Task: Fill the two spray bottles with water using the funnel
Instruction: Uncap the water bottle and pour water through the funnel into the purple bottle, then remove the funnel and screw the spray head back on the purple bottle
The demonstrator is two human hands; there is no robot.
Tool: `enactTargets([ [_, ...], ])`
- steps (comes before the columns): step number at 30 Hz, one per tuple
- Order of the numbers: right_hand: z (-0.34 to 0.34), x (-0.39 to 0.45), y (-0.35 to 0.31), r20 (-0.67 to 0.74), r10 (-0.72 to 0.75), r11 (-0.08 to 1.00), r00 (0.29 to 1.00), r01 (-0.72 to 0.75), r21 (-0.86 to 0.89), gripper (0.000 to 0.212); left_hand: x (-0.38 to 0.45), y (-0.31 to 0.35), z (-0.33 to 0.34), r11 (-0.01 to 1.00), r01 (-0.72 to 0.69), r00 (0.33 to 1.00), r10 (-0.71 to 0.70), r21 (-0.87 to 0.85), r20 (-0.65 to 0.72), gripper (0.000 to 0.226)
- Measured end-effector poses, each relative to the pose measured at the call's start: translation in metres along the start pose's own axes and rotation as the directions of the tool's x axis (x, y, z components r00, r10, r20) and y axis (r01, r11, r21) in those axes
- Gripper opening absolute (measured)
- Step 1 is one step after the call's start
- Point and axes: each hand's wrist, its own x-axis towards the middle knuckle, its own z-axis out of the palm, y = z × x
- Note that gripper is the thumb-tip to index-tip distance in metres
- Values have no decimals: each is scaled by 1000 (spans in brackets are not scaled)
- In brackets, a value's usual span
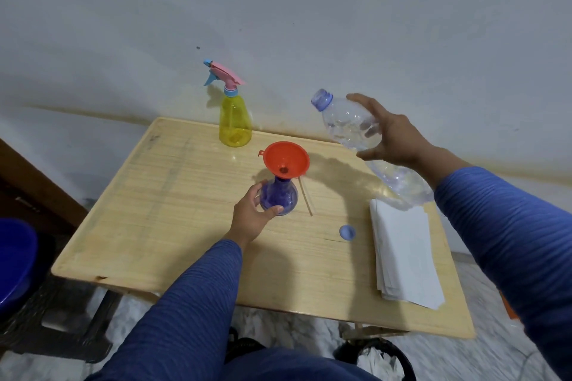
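Note:
A purple spray bottle (280, 196) without its head stands mid-table with an orange funnel (286, 159) in its neck. My left hand (252, 218) grips the bottle's lower body. My right hand (388, 133) holds a large clear water bottle (349, 125), uncapped, lifted and tilted with its mouth up-left, to the right of the funnel and above it. A yellow spray bottle (235, 122) with a pink and blue trigger head stands at the table's far edge.
A blue cap (347, 232) lies on the wooden table (154, 226) near a stack of white paper (405, 250) at the right. A thin stick (305, 198) lies beside the purple bottle. A blue basin (14, 260) sits off the left side.

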Motion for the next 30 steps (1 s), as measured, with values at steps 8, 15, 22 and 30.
enactTargets([
  [8,-6,2,5,-335,176,923,926,-37,383,106,3,0,-1,1000,-8,1000,8,23,4,69],
  [15,29,2,12,-494,346,822,798,-4,569,111,4,8,1,993,50,999,-49,108,-9,74],
  [22,59,-4,16,-535,411,775,738,25,631,122,1,11,-2,989,58,998,-61,136,16,68],
  [30,68,-32,0,-460,535,775,708,-195,601,118,4,9,-3,975,38,999,-44,221,20,70],
])
